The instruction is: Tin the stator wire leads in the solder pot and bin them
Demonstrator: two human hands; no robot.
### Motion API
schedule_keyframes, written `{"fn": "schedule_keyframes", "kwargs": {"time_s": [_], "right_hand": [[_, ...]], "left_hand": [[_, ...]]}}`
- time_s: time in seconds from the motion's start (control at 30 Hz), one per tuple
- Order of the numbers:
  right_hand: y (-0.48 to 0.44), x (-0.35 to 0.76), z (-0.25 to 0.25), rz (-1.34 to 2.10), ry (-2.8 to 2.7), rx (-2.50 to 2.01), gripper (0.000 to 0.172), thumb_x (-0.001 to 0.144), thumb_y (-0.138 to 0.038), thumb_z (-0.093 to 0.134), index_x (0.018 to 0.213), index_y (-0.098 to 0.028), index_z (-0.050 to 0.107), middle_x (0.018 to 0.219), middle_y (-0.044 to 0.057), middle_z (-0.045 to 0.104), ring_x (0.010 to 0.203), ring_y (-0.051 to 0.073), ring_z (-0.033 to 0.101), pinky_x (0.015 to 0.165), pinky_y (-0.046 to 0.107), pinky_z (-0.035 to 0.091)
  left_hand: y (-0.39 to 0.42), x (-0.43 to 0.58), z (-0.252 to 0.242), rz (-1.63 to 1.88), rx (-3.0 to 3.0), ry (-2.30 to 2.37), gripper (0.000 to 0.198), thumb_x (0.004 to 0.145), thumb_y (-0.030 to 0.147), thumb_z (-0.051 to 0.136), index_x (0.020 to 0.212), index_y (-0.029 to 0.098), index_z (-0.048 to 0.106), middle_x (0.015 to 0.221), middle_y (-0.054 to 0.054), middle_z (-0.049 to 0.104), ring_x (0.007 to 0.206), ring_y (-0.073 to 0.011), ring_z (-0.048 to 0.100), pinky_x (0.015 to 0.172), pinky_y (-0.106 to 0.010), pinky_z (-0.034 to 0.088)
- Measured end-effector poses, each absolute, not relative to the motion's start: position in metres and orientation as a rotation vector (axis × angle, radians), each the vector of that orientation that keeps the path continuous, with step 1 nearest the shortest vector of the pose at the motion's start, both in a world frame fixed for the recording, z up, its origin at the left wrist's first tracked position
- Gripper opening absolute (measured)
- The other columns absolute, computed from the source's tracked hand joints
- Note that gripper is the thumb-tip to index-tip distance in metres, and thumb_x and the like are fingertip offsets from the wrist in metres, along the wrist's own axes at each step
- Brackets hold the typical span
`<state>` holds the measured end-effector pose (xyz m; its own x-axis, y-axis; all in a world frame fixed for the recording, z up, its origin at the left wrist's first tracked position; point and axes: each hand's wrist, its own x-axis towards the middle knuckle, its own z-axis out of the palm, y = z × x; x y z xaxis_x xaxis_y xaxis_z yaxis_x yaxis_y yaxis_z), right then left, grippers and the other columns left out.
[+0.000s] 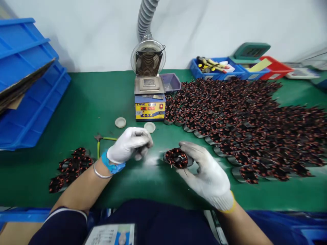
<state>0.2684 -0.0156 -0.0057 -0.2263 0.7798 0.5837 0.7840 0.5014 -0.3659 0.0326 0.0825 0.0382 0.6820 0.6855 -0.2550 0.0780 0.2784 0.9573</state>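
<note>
My right hand [204, 172], in a white glove, grips a round coil [176, 158] wound with copper wire, just above the green mat [84, 102]. My left hand [129, 144], also gloved, is curled shut a little to the left of the coil; what it holds is hidden by the fingers. A small pile of the same coils [70, 168] lies on the mat by my left forearm. Behind the left hand lie yellow-handled cutters [102, 141].
A large heap of coils [245, 126] covers the mat's right half. A solder pot [149, 98] with a fan and extraction hose stands at centre back, two white lids [120, 122] before it. Blue crates [25, 85] are stacked at left, tool bins [217, 68] at back right.
</note>
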Motion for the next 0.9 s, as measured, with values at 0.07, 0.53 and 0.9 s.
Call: {"fn": "schedule_keyframes", "kwargs": {"time_s": [0.07,0.53,0.9], "right_hand": [[-0.016,0.268,-0.007,-0.01,-1.999,-1.26,0.058,0.08,-0.015,0.064,0.136,-0.022,0.051,0.126,0.013,0.068,0.115,0.028,0.07,0.095,0.039,0.063],[-0.023,0.268,-0.002,0.065,-1.992,-1.26,0.056,0.079,-0.017,0.067,0.134,-0.021,0.052,0.125,0.014,0.069,0.114,0.029,0.07,0.094,0.04,0.063],[-0.011,0.273,-0.007,-0.029,-1.816,-1.321,0.054,0.08,-0.029,0.075,0.128,-0.018,0.055,0.121,0.014,0.067,0.111,0.029,0.07,0.093,0.046,0.062]], "left_hand": [[0.078,0.037,0.036,0.646,1.324,0.851,0.029,0.069,0.043,0.073,0.079,0.017,0.063,0.059,0.0,0.061,0.045,-0.0114,0.051,0.041,-0.021,0.038],[0.074,0.049,0.029,0.78,1.284,0.876,0.031,0.082,0.048,0.067,0.078,0.019,0.058,0.063,0.001,0.061,0.048,-0.0113,0.055,0.047,-0.022,0.043],[0.066,0.056,0.032,0.564,1.475,0.89,0.031,0.076,0.041,0.066,0.06,0.019,0.05,0.053,0.005,0.048,0.051,-0.0091,0.04,0.051,-0.023,0.033]]}}
